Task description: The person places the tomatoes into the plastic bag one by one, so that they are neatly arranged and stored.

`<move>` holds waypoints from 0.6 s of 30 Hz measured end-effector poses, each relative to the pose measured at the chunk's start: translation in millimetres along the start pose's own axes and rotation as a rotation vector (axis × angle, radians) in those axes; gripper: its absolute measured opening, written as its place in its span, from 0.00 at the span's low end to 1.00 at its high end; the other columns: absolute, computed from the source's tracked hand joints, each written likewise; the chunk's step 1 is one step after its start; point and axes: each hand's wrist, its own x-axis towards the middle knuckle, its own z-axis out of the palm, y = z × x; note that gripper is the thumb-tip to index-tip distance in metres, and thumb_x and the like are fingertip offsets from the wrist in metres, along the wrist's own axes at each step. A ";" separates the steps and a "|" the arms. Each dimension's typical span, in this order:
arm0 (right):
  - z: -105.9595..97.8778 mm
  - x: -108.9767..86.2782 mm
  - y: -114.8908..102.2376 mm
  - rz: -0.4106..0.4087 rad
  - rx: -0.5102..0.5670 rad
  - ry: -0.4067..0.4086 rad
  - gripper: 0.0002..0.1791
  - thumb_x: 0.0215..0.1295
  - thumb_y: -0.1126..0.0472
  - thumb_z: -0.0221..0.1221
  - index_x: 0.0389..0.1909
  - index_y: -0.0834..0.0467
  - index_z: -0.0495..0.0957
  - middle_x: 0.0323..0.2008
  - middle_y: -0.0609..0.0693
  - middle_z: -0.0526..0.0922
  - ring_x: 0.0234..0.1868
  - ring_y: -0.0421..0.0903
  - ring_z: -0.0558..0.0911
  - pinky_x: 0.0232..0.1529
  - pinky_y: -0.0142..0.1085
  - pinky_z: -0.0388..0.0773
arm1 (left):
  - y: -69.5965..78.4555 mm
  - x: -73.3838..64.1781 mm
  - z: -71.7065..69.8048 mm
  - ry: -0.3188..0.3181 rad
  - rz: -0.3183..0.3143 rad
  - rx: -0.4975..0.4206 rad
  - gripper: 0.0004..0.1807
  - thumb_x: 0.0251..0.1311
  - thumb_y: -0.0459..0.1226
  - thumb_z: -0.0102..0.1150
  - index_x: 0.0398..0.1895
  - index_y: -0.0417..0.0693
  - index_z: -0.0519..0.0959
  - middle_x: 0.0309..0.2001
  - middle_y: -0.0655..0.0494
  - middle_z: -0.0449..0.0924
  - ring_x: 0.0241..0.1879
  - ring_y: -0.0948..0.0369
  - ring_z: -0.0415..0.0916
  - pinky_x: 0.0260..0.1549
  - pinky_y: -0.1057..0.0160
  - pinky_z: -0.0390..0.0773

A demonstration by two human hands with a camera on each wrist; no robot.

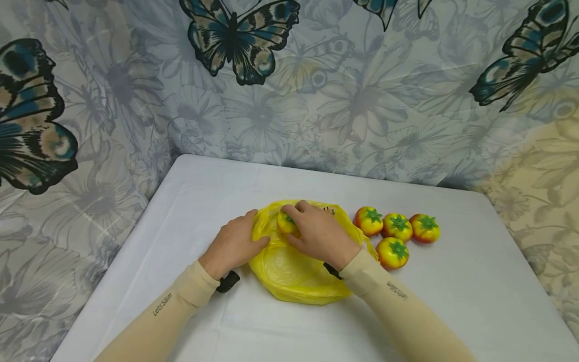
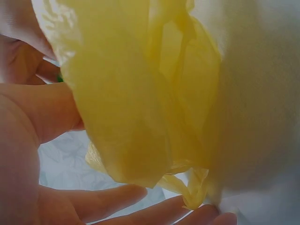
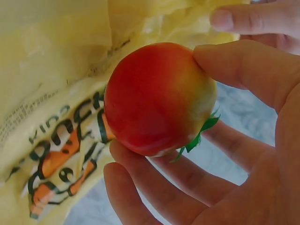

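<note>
A yellow plastic bag [image 1: 294, 289] lies spread on the table with its mouth facing up. Over that mouth, my right hand [image 1: 323, 234] grips a red-and-yellow tomato [image 3: 154, 101] with a green leafy top, thumb on one side and fingers on the other. At the bag's left rim is my left hand [image 1: 235, 242]. Its thumb reaches over the edge in the left wrist view, while the other fingers extend along the outside, touching the plastic [image 2: 126, 108]. To the right of the bag sit several more tomatoes [image 1: 397, 227] like the held one.
A white cloth covers the table [image 1: 217, 186]. Behind and beside it hangs a fabric backdrop [image 1: 316, 110] printed with butterflies and flowers. One tomato [image 1: 392, 253] lies right beside the bag's right edge, nearer than the others.
</note>
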 end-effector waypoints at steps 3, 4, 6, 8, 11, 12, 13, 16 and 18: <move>4.7 2.2 -1.3 0.004 0.001 -0.012 0.30 0.75 0.46 0.67 0.73 0.51 0.76 0.57 0.56 0.83 0.45 0.53 0.87 0.49 0.49 0.89 | 0.0 -0.4 0.4 0.000 -0.006 0.006 0.44 0.73 0.49 0.64 0.83 0.36 0.62 0.70 0.35 0.79 0.63 0.41 0.82 0.65 0.42 0.80; 6.1 3.0 -1.7 0.006 0.004 -0.017 0.30 0.76 0.45 0.66 0.73 0.51 0.75 0.57 0.56 0.83 0.45 0.52 0.87 0.49 0.49 0.89 | -0.1 -0.3 0.5 0.000 -0.008 0.008 0.44 0.73 0.49 0.64 0.83 0.36 0.62 0.70 0.35 0.79 0.63 0.41 0.82 0.64 0.42 0.80; 8.4 4.0 -2.2 0.011 0.010 -0.027 0.30 0.76 0.45 0.66 0.73 0.50 0.75 0.56 0.56 0.83 0.45 0.51 0.86 0.50 0.47 0.89 | -0.1 -0.5 0.7 0.002 -0.009 0.011 0.43 0.73 0.49 0.65 0.83 0.35 0.62 0.70 0.34 0.79 0.63 0.41 0.82 0.64 0.41 0.80; 10.5 4.5 -2.0 0.015 0.012 -0.031 0.30 0.75 0.45 0.67 0.73 0.50 0.75 0.55 0.55 0.82 0.44 0.50 0.84 0.50 0.46 0.89 | 0.2 -0.5 0.9 0.006 -0.004 0.013 0.43 0.73 0.49 0.65 0.82 0.35 0.62 0.69 0.34 0.79 0.62 0.41 0.82 0.64 0.41 0.80; 12.5 4.4 -1.2 0.020 0.014 -0.028 0.30 0.75 0.46 0.67 0.72 0.50 0.75 0.54 0.54 0.82 0.43 0.50 0.83 0.50 0.45 0.88 | 0.5 -0.1 1.4 0.013 0.009 0.016 0.43 0.73 0.49 0.65 0.82 0.35 0.63 0.68 0.34 0.80 0.61 0.41 0.83 0.63 0.41 0.81; 13.3 4.3 -0.7 0.022 0.013 -0.026 0.30 0.75 0.46 0.67 0.72 0.49 0.75 0.54 0.54 0.82 0.43 0.49 0.83 0.50 0.44 0.88 | 0.6 -0.1 1.5 0.016 0.011 0.018 0.43 0.73 0.49 0.65 0.82 0.35 0.63 0.68 0.34 0.80 0.61 0.41 0.83 0.63 0.42 0.81; 14.1 4.3 -0.3 0.023 0.015 -0.025 0.29 0.75 0.46 0.67 0.72 0.49 0.75 0.54 0.54 0.82 0.43 0.49 0.83 0.50 0.44 0.88 | 0.5 0.2 1.7 0.018 0.012 0.020 0.43 0.73 0.49 0.65 0.82 0.35 0.63 0.68 0.34 0.81 0.60 0.42 0.83 0.62 0.42 0.82; 16.4 4.7 0.7 0.024 0.018 -0.024 0.29 0.75 0.46 0.67 0.72 0.49 0.75 0.53 0.53 0.81 0.43 0.49 0.83 0.51 0.44 0.88 | -0.3 0.7 2.3 0.021 0.009 0.025 0.43 0.73 0.49 0.65 0.82 0.35 0.63 0.67 0.35 0.81 0.59 0.42 0.84 0.61 0.43 0.82; 17.7 5.1 1.0 0.029 0.018 -0.024 0.30 0.75 0.46 0.67 0.72 0.49 0.75 0.54 0.53 0.82 0.44 0.49 0.83 0.52 0.45 0.88 | -0.6 1.0 2.5 0.021 0.009 0.025 0.43 0.73 0.49 0.65 0.81 0.35 0.63 0.66 0.35 0.82 0.58 0.43 0.84 0.60 0.43 0.82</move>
